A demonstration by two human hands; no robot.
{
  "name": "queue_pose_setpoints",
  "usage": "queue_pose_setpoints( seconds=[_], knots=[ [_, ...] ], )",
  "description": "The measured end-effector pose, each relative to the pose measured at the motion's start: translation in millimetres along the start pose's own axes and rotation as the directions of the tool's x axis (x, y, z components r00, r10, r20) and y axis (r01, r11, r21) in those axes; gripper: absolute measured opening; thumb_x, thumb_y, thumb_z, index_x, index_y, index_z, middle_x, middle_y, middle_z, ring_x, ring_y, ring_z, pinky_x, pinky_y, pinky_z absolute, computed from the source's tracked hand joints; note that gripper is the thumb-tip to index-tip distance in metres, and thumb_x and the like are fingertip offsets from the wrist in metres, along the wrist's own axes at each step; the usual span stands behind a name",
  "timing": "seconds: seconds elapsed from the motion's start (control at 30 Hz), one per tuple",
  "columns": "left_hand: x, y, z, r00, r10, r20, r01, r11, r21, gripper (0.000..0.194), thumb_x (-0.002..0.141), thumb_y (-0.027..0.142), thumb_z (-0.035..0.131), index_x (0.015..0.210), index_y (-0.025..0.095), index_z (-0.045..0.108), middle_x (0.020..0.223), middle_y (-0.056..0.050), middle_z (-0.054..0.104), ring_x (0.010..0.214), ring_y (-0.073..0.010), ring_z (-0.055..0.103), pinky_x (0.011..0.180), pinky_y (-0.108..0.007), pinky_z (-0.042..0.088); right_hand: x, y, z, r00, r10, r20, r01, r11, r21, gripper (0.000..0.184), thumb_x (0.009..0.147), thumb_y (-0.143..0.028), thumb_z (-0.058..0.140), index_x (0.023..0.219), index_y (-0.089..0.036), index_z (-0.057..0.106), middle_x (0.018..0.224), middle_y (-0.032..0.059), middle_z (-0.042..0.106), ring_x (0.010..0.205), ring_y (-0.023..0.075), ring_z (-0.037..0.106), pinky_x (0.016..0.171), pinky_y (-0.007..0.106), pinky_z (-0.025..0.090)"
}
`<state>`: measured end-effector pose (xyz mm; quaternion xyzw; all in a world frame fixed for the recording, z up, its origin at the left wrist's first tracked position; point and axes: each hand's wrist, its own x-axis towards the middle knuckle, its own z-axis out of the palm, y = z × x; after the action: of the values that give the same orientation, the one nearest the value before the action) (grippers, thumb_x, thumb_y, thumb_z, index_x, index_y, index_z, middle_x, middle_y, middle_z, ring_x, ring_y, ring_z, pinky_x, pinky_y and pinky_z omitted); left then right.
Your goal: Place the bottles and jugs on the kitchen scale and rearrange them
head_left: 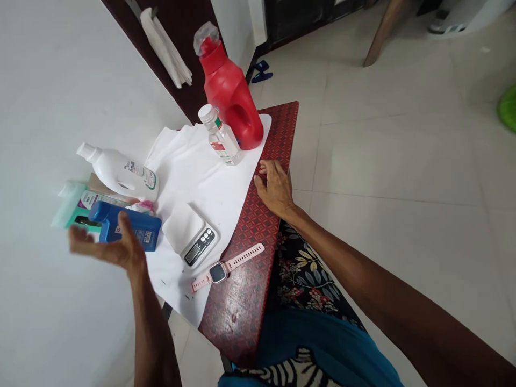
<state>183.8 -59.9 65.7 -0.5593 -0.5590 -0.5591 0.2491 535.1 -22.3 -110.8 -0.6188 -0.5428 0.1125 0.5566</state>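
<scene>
My left hand (105,244) hovers open, palm up and fingers spread, just in front of a blue bottle (128,227) lying on its side; it holds nothing. My right hand (274,187) rests on the far edge of the small red patterned table (242,301), its fingers curled against the edge with nothing visible in them. Between the hands a white sheet (201,177) covers part of the table. On the sheet stands a small digital scale (190,234). A pink smartwatch (226,266) lies beside it, half on the sheet.
A large red jug (231,97) and a small clear bottle (220,137) stand at the far end of the sheet. A white bottle (121,173) and a green pack (76,207) lie at the left by the white wall. Tiled floor spreads to the right.
</scene>
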Motion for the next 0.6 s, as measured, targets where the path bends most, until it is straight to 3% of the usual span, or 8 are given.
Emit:
queue_pose_setpoints(
  seconds=[0.07,0.1,0.2,0.27,0.33,0.47,0.6],
  knots=[
    [-4.4,37.8,41.7,0.984,0.017,0.175,0.016,0.983,-0.185,0.082,0.081,0.060,0.087,0.142,0.021,0.049,0.144,-0.016,0.059,0.139,-0.0342,0.060,0.125,-0.059,0.047,0.2,-0.2,-0.1,1.000,0.009,0.004,-0.009,1.000,0.001,0.038,0.091,-0.019,0.056,0.130,-0.020,0.061,0.119,0.0163,0.070,0.109,0.0352,0.072,0.107,0.058,0.060],
    [-8.8,55.6,66.1,0.952,0.004,0.305,0.069,0.971,-0.229,0.080,0.083,0.061,0.086,0.144,0.022,0.050,0.143,-0.016,0.062,0.136,-0.0336,0.062,0.122,-0.058,0.049,0.4,-0.4,-0.1,1.000,0.014,0.004,-0.014,1.000,0.002,0.038,0.092,-0.019,0.056,0.130,-0.019,0.061,0.119,0.0165,0.070,0.109,0.0352,0.072,0.107,0.059,0.060],
    [-27.3,100.3,140.9,0.800,0.020,0.600,0.204,0.931,-0.302,0.091,0.082,0.065,0.088,0.152,0.023,0.047,0.155,-0.020,0.057,0.143,-0.0357,0.059,0.124,-0.057,0.047,0.9,-1.4,-0.6,1.000,0.024,0.006,-0.024,1.000,0.007,0.039,0.093,-0.018,0.055,0.132,-0.020,0.061,0.121,0.0163,0.070,0.109,0.0353,0.071,0.106,0.059,0.060],
    [-39.5,122.0,183.9,0.710,0.015,0.704,0.278,0.912,-0.300,0.101,0.076,0.066,0.094,0.154,0.022,0.047,0.161,-0.023,0.052,0.149,-0.0392,0.054,0.124,-0.057,0.046,1.4,-2.4,-1.1,1.000,0.027,0.011,-0.027,1.000,0.013,0.040,0.093,-0.017,0.055,0.133,-0.020,0.060,0.121,0.0163,0.070,0.110,0.0348,0.071,0.106,0.058,0.060],
    [-47.8,136.9,216.6,0.661,0.010,0.750,0.315,0.904,-0.290,0.101,0.070,0.064,0.099,0.149,0.021,0.052,0.157,-0.023,0.055,0.148,-0.0397,0.054,0.122,-0.055,0.047,1.9,-3.4,-1.6,0.999,0.031,0.017,-0.031,0.999,0.019,0.041,0.093,-0.017,0.054,0.133,-0.020,0.060,0.122,0.0164,0.069,0.111,0.0341,0.072,0.107,0.057,0.060],
    [-51.6,147.4,248.7,0.603,-0.070,0.795,0.377,0.903,-0.207,0.074,0.074,0.050,0.099,0.128,0.017,0.060,0.120,-0.016,0.072,0.118,-0.0331,0.070,0.109,-0.050,0.053,2.1,-4.5,-2.3,0.999,0.037,0.023,-0.037,0.999,0.017,0.042,0.092,-0.016,0.054,0.133,-0.021,0.059,0.121,0.0153,0.070,0.112,0.0337,0.072,0.107,0.058,0.060],
    [-50.4,139.1,243.3,0.645,-0.107,0.757,0.403,0.889,-0.218,0.055,0.071,0.041,0.099,0.107,0.018,0.063,0.096,-0.007,0.072,0.100,-0.0263,0.071,0.097,-0.042,0.055,2.3,-4.3,-2.5,0.999,0.038,0.010,-0.038,0.999,0.020,0.040,0.091,-0.017,0.054,0.130,-0.023,0.059,0.121,0.0147,0.070,0.111,0.0339,0.072,0.107,0.059,0.061]
  ],
)
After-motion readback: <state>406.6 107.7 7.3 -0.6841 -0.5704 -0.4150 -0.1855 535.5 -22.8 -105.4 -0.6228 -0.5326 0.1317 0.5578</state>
